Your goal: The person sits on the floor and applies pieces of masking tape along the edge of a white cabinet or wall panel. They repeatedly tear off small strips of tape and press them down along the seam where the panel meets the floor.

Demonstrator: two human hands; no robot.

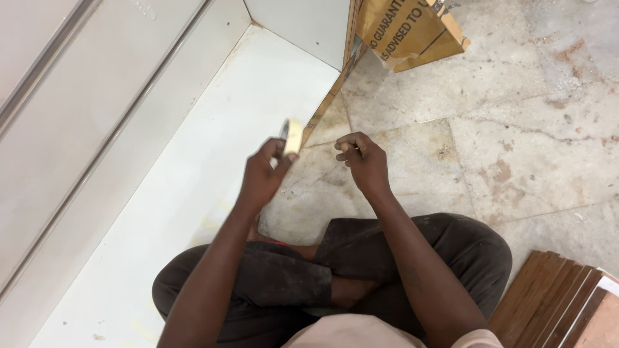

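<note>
Gripping a roll of masking tape (293,135) edge-on, the left hand (263,174) is raised above the white board's (213,148) right edge; the right hand (364,161) is pinched closed beside it. Tape is best drawn out taut, judging by this.

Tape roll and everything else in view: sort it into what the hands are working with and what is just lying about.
In hand:
- roll of masking tape, held up by the left hand
- right hand, fingers pinched shut beside the roll; what they pinch is too small to tell

Lying about:
- cardboard box
- stack of wooden planks
- white panel on the stone floor
</note>
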